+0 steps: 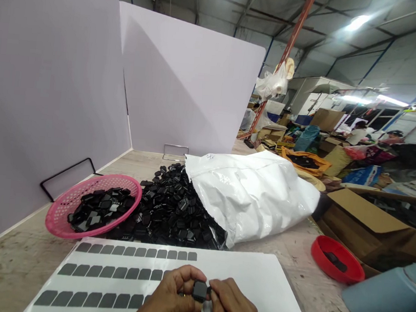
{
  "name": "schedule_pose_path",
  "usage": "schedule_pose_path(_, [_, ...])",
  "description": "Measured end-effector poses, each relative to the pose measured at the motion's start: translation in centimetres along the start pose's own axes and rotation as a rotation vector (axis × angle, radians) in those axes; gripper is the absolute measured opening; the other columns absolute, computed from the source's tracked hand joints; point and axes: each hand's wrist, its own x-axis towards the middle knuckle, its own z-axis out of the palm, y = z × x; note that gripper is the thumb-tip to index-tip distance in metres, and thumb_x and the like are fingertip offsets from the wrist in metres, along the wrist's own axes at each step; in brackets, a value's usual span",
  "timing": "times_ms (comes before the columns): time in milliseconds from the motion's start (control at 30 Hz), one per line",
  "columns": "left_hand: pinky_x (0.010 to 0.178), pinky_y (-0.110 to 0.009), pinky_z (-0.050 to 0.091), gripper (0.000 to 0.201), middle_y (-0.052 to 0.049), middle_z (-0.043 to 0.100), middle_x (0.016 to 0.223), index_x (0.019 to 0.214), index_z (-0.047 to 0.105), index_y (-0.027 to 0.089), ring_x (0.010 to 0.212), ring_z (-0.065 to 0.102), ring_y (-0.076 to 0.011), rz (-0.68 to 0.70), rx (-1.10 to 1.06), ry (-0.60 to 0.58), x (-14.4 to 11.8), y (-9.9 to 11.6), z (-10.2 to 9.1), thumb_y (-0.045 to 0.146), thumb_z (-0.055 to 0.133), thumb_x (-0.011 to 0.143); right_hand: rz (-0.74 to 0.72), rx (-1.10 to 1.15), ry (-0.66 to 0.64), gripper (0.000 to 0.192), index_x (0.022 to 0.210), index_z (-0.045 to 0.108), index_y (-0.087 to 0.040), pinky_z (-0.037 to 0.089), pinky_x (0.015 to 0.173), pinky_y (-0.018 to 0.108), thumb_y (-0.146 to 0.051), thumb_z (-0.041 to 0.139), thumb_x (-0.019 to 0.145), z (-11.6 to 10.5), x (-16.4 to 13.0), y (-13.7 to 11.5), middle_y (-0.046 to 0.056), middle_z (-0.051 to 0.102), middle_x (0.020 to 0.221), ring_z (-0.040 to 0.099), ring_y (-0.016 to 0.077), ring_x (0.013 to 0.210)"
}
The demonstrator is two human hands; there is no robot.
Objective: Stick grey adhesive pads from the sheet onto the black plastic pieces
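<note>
Over the paper's [253, 293] near part, the left hand [172, 299] pinches a black piece [200, 291]; the right hand's [235, 308] grip beside it is unclear. Panels [185, 85] line the bench's [1, 278] left and far edges, under roof beams [248, 5].

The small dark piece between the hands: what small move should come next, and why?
Perhaps press the edge of the dark piece with the right hand while the left hand steadies it: the left grips it, and the right is at its side.
</note>
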Motion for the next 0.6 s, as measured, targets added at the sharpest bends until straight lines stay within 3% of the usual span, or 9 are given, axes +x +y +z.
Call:
schedule_pose_path(300, [0.043, -0.019, 0.026, 0.038, 0.001, 0.063, 0.070, 0.089, 0.057, 0.017, 0.042, 0.051, -0.0060, 0.032, -0.023, -0.017, 0.3, -1.1, -0.8, 0.005, 0.068, 0.054, -0.018, -0.075, -0.010, 0.019, 0.097, 0.055, -0.019, 0.047, 0.054, 0.023, -0.011, 0.038, 0.094, 0.4, -0.2, 0.2, 0.003, 0.056, 0.072, 0.059, 0.0161, 0.060])
schedule_pose_path(600, [0.049, -0.020, 0.032, 0.042, 0.000, 0.063, 0.073, 0.090, 0.058, 0.017, 0.050, 0.049, -0.0068, 0.009, 0.049, -0.024, 0.7, -1.5, -1.5, 0.018, 0.081, 0.055, -0.068, -0.217, 0.087, 0.022, 0.100, 0.058, -0.018, 0.043, 0.047, 0.022, -0.011, 0.038, 0.093, 0.8, -0.4, 0.2, 0.000, 0.056, 0.067, 0.057, 0.0147, 0.053])
